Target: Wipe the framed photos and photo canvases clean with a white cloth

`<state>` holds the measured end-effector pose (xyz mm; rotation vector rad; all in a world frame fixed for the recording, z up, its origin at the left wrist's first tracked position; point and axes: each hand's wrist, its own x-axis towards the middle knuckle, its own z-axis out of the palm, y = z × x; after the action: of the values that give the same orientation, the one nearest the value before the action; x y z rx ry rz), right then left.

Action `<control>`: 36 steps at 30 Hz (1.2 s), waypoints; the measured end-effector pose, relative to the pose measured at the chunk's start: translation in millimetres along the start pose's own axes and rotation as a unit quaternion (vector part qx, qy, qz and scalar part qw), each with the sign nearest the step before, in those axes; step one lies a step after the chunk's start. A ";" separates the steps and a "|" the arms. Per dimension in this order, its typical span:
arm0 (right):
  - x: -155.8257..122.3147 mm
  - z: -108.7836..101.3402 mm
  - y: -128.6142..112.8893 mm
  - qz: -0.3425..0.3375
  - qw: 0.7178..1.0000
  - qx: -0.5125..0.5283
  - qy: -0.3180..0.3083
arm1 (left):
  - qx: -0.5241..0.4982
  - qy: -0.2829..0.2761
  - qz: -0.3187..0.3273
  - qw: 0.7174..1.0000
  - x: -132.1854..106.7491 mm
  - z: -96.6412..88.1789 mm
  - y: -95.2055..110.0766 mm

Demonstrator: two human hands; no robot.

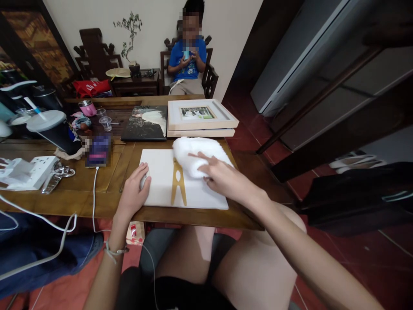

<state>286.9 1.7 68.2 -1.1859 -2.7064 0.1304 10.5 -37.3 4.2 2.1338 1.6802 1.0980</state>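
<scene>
In front of me on the table lies a flat white board (159, 174). It carries a flat golden shape like a clothes peg (178, 183), whose top end meets a white fluffy cloth (185, 150). My right hand (222, 176) is on the cloth's near right part, index finger stretched across it, the other fingers bent and partly hidden. My left hand (134, 189) lies over the board's left edge. Its fingers and thumb curve round a small pale rounded thing (144, 180), mostly covered by the hand.
Framed pictures (203, 114) and a dark photo panel (145, 122) lie behind the board. To the left are a phone (98, 150), a lidded cup (51, 129), a power strip (45, 170) and cables. A person in a blue shirt (189, 66) sits across the table.
</scene>
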 end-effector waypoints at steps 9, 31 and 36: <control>-61.9 -36.4 11.7 -0.004 0.963 -0.032 0.268 | 0.007 -0.004 0.002 1.000 0.5 0.0 0.5; -104.2 14.5 -63.8 -0.028 0.999 0.014 -0.011 | 0.005 -0.002 0.006 1.000 0.2 0.6 -0.7; -57.8 24.2 -34.4 0.017 1.000 -0.001 -0.002 | 0.004 -0.002 0.010 1.000 0.4 0.7 -1.3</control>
<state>295.6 -64.3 42.2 -1.2337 -2.6908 0.1360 10.0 -36.4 3.2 2.1597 1.6679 1.0935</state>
